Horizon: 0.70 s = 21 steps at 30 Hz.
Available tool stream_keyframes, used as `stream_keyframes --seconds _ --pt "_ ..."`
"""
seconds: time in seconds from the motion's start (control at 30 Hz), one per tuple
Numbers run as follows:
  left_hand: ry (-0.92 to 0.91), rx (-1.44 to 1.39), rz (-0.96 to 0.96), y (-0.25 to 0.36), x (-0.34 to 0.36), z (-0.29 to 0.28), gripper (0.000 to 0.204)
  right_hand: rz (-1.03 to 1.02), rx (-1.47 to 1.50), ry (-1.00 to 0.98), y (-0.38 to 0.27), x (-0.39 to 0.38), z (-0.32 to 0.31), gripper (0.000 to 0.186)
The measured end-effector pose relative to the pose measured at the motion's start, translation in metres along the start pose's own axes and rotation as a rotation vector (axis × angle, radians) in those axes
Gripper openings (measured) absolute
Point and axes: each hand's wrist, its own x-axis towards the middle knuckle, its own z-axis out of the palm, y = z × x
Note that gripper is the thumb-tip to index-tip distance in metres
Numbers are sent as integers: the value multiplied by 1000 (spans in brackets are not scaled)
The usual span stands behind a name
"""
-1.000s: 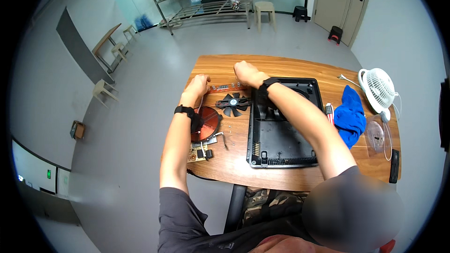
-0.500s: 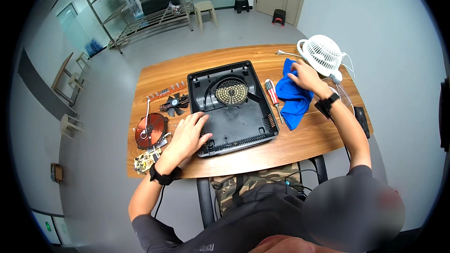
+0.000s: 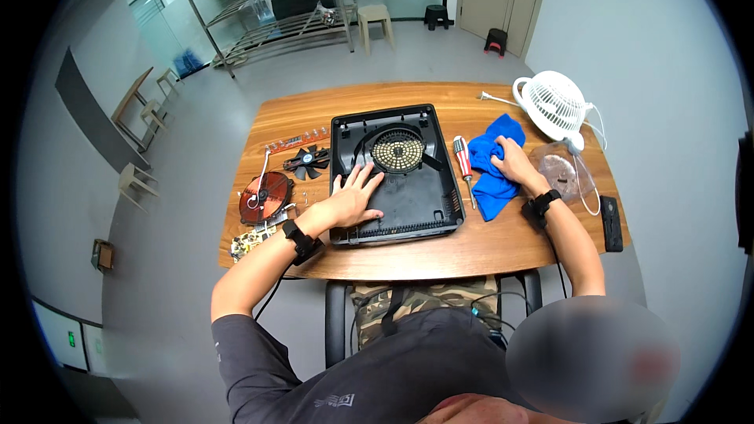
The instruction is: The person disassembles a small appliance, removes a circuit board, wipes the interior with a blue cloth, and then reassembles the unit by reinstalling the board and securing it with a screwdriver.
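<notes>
Along the near side of a wooden table (image 3: 393,267), a circuit board (image 3: 248,243) lies at the lower left. Centre frame, a black casing (image 3: 408,204) sits hollow side up, already open. The left hand (image 3: 352,200) rests on its left half, fingers spread and gripping nothing. Right of centre, the right hand (image 3: 514,162) has its fingers curled onto a bunched blue cloth (image 3: 496,195), which is apart from the casing; a screwdriver (image 3: 463,159) lies between them. The copper coil (image 3: 265,198), black fan (image 3: 307,162) and orange strip (image 3: 297,141) are out on the table, left of the casing; none is back inside. Farther off, a white fan (image 3: 552,98) lies upper right, and a metal shelf (image 3: 275,29) stands upper left.
</notes>
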Motion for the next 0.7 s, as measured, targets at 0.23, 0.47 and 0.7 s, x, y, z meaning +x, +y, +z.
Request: stream_keyframes --seconds 0.23,0.47,0.7 --pt "-201 -82 -56 -5 13 8 90 -89 131 150 -79 49 -77 35" --pt "-299 -173 -126 -1 26 13 104 -374 -67 43 -147 128 -17 40" --pt "-418 -101 -150 9 32 7 106 -239 -314 -364 -160 130 51 80"
